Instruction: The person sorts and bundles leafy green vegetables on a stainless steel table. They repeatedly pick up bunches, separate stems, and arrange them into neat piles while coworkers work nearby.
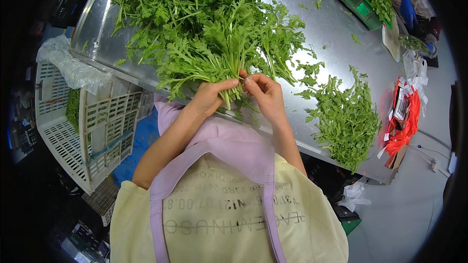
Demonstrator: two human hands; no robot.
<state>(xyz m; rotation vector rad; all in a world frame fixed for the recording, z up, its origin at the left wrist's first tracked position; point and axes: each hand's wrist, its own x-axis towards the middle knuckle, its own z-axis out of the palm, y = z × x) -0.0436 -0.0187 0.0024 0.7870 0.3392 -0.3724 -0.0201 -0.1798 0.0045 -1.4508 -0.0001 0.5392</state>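
Observation:
A bunch of leafy greens with lobed leaves (223, 53) is held over the near edge of a stainless steel table (321, 36). My left hand (208, 96) is closed around its stems, thumb across the front. My right hand (265, 91) is at the same stems, thumb and forefinger pinched together beside the left thumb; whether something thin is between them is too small to tell. Behind the bunch lies a large heap of the same greens (172, 0). A smaller pile of greens (345, 117) rests on the table to the right.
White plastic crates (109, 117) stand at the left, clear plastic film (65, 58) draped over them. Red strips (406, 120) lie at the table's right end. A green container (360, 3) of greens is at the far right, near a co-worker's blue-gloved hand (407, 11).

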